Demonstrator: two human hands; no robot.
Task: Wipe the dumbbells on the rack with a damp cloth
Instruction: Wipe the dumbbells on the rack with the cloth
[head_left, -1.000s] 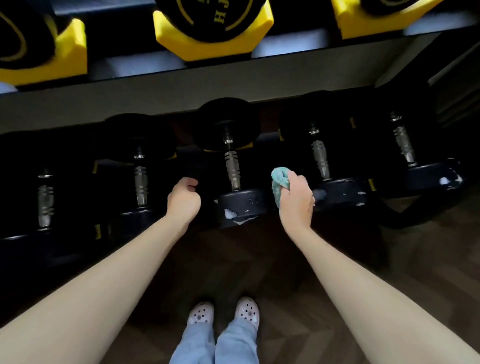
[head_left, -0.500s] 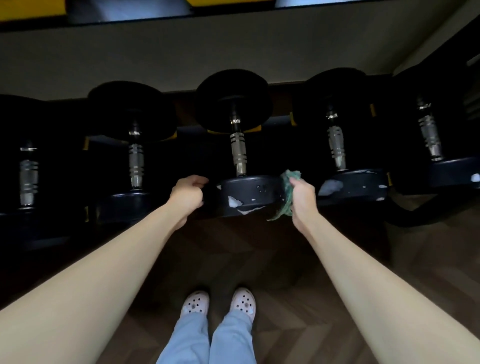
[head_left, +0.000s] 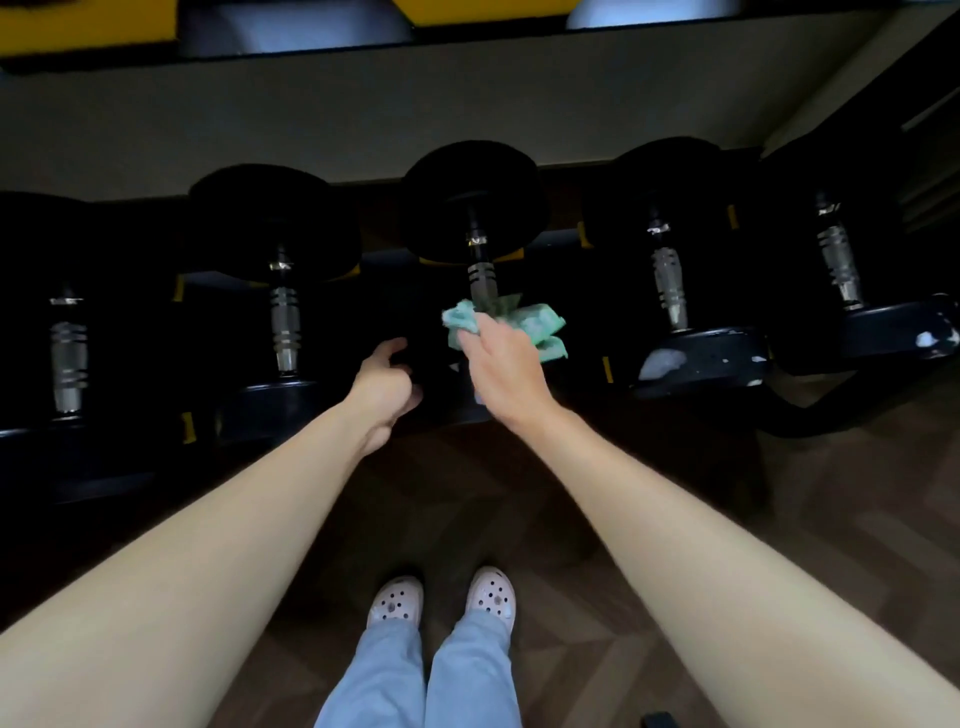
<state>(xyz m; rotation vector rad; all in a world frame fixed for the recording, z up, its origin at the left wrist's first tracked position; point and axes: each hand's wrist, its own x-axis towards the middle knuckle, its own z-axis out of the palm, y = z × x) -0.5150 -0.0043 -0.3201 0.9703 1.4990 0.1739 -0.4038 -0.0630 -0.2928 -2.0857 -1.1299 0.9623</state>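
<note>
Standing in front of the rack (head_left: 384, 257) and looking down on the middle dumbbell (head_left: 480, 275), with steel handle pointing away and round far head at the back.

Pinching a crumpled green cloth (head_left: 527, 325) with the right hand (head_left: 501, 374): thumb and fingertips closed on one bunch of it, with the loose folds spread out to the right. Holding this cloth over the near end of the middle dumbbell's handle, just above the near head. Not possible to tell if it is touching the metal there.

Reaching with the left hand (head_left: 384, 387) to the left edge of the same near head, thumb set apart, fingers curved inward. Too dark to tell whether it is gripping the head or only resting beside it.

To the left of the middle dumbbell, a second dumbbell (head_left: 284, 322) and further a third dumbbell (head_left: 67, 364). To the right of it, a fourth dumbbell (head_left: 670, 286) and a fifth dumbbell (head_left: 836, 260), all lying parallel to it. White patches (head_left: 662, 361) on the near head of the fourth dumbbell.

Nearer than the middle dumbbell, on a dark wooden floor (head_left: 727, 519), a pair of white clogs (head_left: 395, 603) under light blue trousers (head_left: 467, 670).
</note>
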